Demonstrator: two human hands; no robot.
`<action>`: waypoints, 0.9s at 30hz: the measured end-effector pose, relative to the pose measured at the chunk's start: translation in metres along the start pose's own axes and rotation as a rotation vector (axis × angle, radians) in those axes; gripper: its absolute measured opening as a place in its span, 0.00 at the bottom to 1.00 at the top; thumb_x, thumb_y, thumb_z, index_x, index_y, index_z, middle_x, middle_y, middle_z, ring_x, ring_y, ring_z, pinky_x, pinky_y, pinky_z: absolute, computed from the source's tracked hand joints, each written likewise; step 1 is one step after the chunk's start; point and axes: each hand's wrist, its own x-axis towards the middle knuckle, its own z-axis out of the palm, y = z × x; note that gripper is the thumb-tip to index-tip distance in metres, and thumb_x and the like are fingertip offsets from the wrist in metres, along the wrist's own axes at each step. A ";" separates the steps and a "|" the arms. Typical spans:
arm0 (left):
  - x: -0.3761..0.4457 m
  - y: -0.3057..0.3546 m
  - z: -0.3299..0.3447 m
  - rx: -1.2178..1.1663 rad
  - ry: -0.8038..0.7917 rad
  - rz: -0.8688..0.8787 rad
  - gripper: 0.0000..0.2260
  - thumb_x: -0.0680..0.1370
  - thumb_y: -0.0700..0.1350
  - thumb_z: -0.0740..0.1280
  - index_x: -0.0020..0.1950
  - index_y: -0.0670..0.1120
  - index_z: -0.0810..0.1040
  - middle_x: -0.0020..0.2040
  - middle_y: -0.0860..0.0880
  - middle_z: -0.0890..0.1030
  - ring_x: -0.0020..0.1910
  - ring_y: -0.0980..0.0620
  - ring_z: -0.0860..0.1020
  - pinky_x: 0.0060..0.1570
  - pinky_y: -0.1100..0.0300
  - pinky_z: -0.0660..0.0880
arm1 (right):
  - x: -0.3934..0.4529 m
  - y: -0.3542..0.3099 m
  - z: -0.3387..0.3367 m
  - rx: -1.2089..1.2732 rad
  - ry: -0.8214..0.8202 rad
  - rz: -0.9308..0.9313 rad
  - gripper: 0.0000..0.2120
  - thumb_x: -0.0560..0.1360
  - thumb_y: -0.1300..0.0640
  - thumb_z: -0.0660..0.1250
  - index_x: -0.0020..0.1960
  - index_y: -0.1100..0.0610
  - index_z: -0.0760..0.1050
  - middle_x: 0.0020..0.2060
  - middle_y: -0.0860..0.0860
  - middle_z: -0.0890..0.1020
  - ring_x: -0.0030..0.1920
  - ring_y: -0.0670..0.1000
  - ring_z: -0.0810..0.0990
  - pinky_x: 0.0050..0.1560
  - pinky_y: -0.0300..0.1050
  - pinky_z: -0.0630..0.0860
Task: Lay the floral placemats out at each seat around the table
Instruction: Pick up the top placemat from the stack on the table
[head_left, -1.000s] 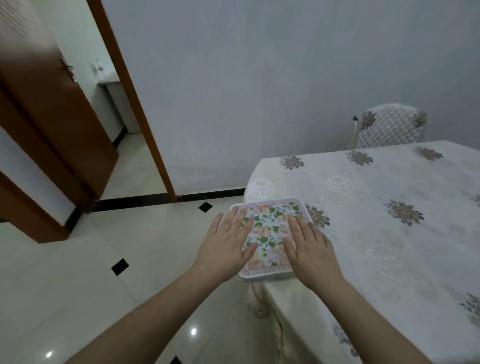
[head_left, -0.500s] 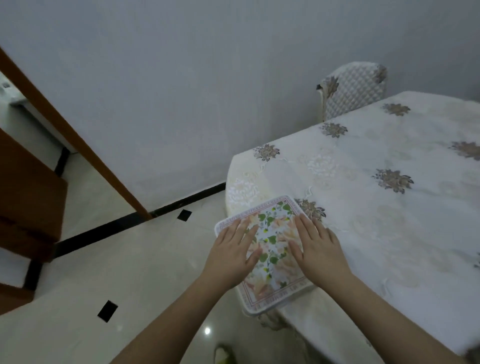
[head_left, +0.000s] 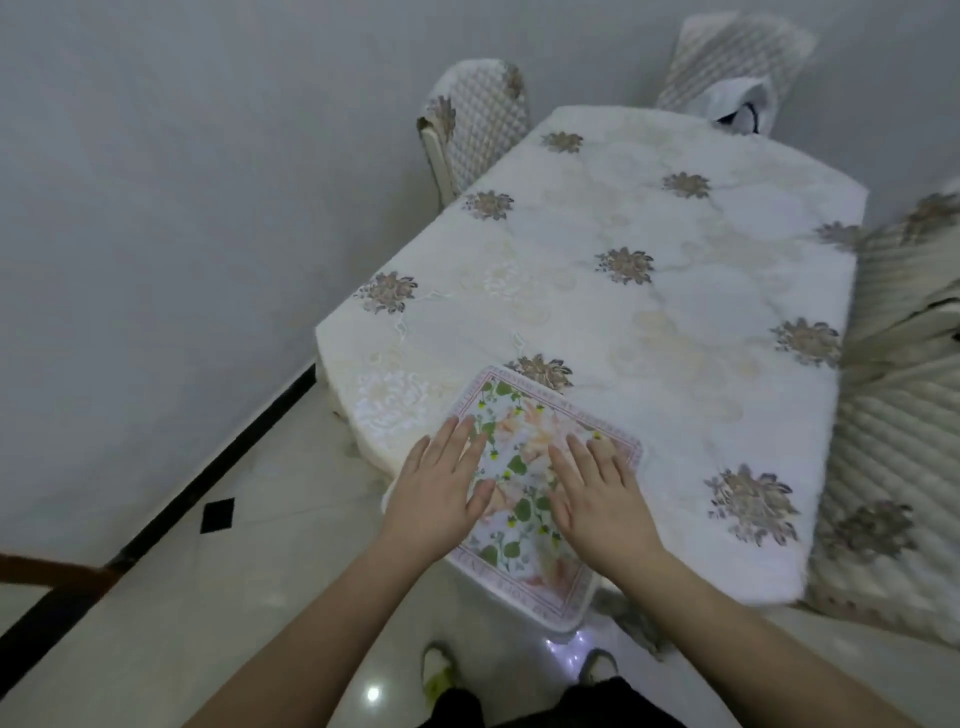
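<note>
Placemat: floral, on table corner, near edge overhanging.
Left hand: flat on it.
Right hand: flat on it.

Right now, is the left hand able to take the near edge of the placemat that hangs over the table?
Probably yes. The left hand lies flat on the floral placemat, whose near corner overhangs the table edge, with nothing between them.

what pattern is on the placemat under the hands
Green leaves, small yellow flowers and peach blooms inside a pink border on the placemat, head view.
</note>
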 end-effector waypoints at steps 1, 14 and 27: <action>0.002 -0.002 0.000 0.006 0.009 0.050 0.27 0.84 0.60 0.48 0.81 0.51 0.52 0.82 0.52 0.47 0.79 0.55 0.39 0.74 0.55 0.38 | -0.004 -0.003 0.001 0.013 -0.002 0.039 0.29 0.82 0.44 0.45 0.81 0.52 0.49 0.80 0.55 0.54 0.79 0.58 0.51 0.77 0.57 0.47; 0.016 0.007 0.006 0.035 -0.061 0.326 0.27 0.83 0.59 0.49 0.80 0.51 0.57 0.81 0.49 0.56 0.80 0.49 0.52 0.78 0.48 0.48 | -0.066 -0.008 0.032 0.159 0.122 0.304 0.28 0.80 0.46 0.59 0.78 0.52 0.60 0.77 0.57 0.63 0.75 0.60 0.63 0.74 0.60 0.60; 0.035 -0.028 0.033 0.087 -0.203 0.415 0.27 0.83 0.60 0.49 0.81 0.54 0.51 0.82 0.50 0.49 0.81 0.49 0.46 0.78 0.47 0.42 | -0.054 -0.043 0.056 0.178 0.110 0.466 0.29 0.79 0.48 0.62 0.76 0.56 0.64 0.76 0.59 0.65 0.74 0.62 0.65 0.72 0.61 0.62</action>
